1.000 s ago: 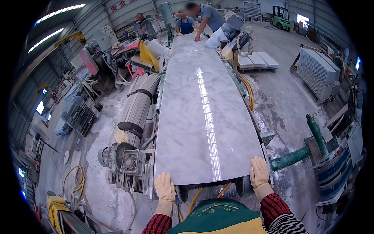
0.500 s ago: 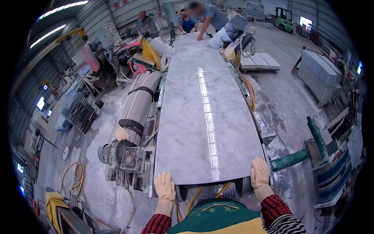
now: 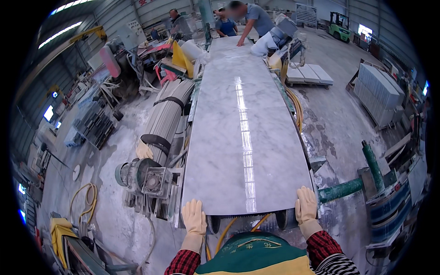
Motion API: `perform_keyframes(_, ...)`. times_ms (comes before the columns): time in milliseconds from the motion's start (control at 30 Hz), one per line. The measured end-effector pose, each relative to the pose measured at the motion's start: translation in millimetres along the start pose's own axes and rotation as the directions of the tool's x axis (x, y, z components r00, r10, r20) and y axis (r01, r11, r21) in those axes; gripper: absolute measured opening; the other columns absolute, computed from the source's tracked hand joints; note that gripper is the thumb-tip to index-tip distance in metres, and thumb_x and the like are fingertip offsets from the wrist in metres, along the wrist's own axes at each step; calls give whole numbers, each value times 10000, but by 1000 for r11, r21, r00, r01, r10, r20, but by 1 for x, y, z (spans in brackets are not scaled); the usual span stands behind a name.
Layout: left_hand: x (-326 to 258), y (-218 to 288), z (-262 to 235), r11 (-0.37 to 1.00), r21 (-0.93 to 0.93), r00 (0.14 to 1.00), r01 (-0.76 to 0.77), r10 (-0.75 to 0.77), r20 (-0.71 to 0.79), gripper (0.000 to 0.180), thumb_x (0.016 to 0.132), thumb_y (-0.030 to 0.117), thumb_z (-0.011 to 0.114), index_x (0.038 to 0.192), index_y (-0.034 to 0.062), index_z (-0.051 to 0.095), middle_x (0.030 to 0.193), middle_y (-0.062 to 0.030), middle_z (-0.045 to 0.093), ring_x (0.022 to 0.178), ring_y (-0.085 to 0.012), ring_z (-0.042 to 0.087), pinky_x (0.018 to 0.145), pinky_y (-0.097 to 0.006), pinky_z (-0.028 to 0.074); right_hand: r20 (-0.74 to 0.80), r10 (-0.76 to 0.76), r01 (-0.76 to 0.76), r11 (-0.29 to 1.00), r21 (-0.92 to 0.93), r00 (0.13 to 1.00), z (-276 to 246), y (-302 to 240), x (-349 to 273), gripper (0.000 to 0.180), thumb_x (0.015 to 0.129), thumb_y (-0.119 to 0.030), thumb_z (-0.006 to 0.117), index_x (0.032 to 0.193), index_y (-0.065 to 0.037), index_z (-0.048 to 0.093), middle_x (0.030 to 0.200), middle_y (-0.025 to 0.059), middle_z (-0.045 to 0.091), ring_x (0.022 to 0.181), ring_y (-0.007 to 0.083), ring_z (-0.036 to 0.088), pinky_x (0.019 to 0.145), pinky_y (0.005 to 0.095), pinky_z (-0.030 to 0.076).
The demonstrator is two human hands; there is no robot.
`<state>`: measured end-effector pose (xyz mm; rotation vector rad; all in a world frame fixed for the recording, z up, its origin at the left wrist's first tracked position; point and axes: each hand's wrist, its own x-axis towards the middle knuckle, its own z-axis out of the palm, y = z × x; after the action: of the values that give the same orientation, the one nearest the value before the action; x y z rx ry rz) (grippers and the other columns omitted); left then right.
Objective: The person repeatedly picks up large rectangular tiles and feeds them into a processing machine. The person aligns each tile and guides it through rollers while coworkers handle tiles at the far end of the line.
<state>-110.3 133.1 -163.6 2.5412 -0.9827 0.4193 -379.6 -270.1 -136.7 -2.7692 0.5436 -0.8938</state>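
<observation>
Left hand point(image 3: 194, 217) in a pale work glove lies flat, fingers spread, on the near edge of the grey-white marble slab point(image 3: 243, 128), close to its left corner. Right hand point(image 3: 306, 205), same kind of glove, lies flat on the near right corner of the slab. Both are open palms pressing on the stone, neither wrapped around anything.

The slab lies flat and lengthwise on a machine bed, running away from the person toward the far end of the hall; a strip of ceiling light reflects down its polished face. Under its near edge, rollers point(image 3: 213, 223) and yellow hoses point(image 3: 225, 233) show.

Just left of the slab: a ribbed grey roll point(image 3: 167, 114) and a motor unit point(image 3: 142, 176). Right of the near corner: a green pipe point(image 3: 341, 190). At the far end, another person point(image 3: 252, 20) leans a hand on the slab, with two more behind. Stacked slabs point(image 3: 378, 94) stand on the floor well to the right; a green forklift point(image 3: 340, 25) stands far back.
</observation>
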Motion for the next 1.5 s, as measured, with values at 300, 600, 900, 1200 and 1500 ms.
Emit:
perform_keyframes(300,-5,-2,5,1000,11,999,-7,7,-36,534,965,198,638,1477,66,568,1557,-190,513,1426,-467,441,1222,-616,283,17,-2,2,1000,-1,1000,0,0,-4,392,984,-179,563,1322,13,606,1368,274,616,1279,507,547,1142,585,403)
perform_keyframes(600,-8,2,-1,999,23,998,-24,25,-58,524,959,248,645,1445,61,585,1510,-195,539,1397,-459,459,1196,-614,302,10,6,-5,999,-52,1000,4,1,-12,393,987,-193,559,1324,4,606,1377,277,610,1286,513,538,1147,587,396)
perform_keyframes(900,57,72,-61,897,-326,904,-298,375,205,669,729,264,867,1299,53,585,1289,-171,573,1216,-398,533,1046,-490,434,85,25,-21,999,-47,996,-2,-9,-7,392,975,-148,553,1328,14,601,1378,285,603,1283,512,538,1141,581,399)
perform_keyframes(1200,71,93,-2,849,-302,897,-433,439,-53,572,798,143,753,1337,56,582,1338,-166,588,1265,-372,555,1088,-475,445,98,85,-82,996,-32,992,2,-14,-19,422,945,-5,581,1365,15,613,1406,314,595,1349,517,527,1189,556,384)
perform_keyframes(1500,53,91,22,851,-387,934,-355,338,-115,441,897,119,606,1327,22,586,1413,-193,588,1320,-384,558,1156,-494,434,180,174,-151,980,-133,968,3,-17,-44,478,982,-20,518,1455,18,574,1508,325,545,1430,503,483,1235,536,350)
